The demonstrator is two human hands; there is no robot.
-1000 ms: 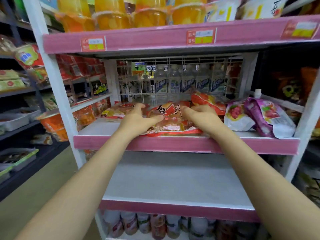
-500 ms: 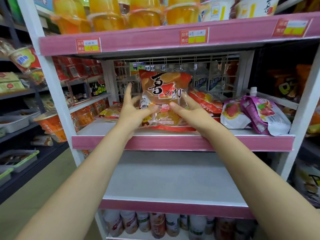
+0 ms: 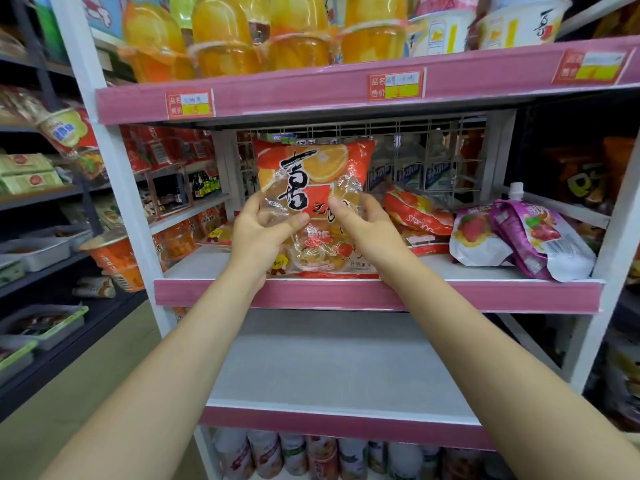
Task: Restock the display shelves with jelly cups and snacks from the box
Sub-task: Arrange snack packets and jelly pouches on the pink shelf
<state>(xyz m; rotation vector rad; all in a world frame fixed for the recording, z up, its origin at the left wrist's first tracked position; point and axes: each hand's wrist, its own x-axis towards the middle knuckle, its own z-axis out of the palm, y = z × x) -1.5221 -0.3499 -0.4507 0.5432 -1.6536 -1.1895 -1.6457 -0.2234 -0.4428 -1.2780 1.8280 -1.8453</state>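
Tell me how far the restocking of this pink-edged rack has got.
Done: the top shelf is lined with orange jelly cups, and pouches lie at the right of the middle shelf. In hand: the left hand and right hand stand an orange jelly bag upright there. Left: the shelf below holds nothing in view. The box is not in view.

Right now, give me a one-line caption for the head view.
Both hands, left hand and right hand, hold an orange jelly bag upright on the pink-edged shelf.
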